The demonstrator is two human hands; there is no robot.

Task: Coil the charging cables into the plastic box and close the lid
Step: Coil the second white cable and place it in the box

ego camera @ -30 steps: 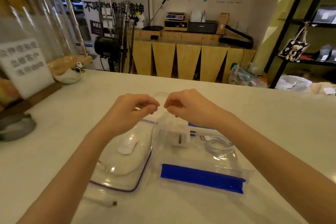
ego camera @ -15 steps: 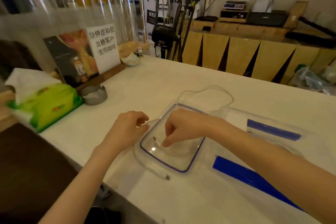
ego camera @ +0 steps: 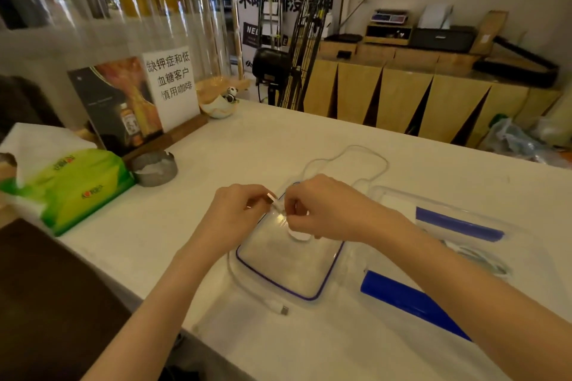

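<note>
A white charging cable (ego camera: 365, 154) loops across the white table behind my hands and trails down the left of the lid to a free plug (ego camera: 283, 309). My left hand (ego camera: 238, 213) pinches the cable's other plug between thumb and fingers. My right hand (ego camera: 322, 210) pinches the cable right beside it. Both hands hover over the clear lid (ego camera: 288, 269) with a purple rim, lying flat. The clear plastic box (ego camera: 445, 226) with blue clips sits to the right, with a coiled white cable (ego camera: 483, 260) inside.
A green tissue pack (ego camera: 62, 185) lies at the left, with a grey ashtray (ego camera: 154, 168) and a standing sign (ego camera: 136, 102) behind it. The table's near edge drops off at the lower left. A wooden counter stands across the room.
The view swung left, then held. My hands rose from the lid's surface and now pinch the cable end together above the lid's far edge.
</note>
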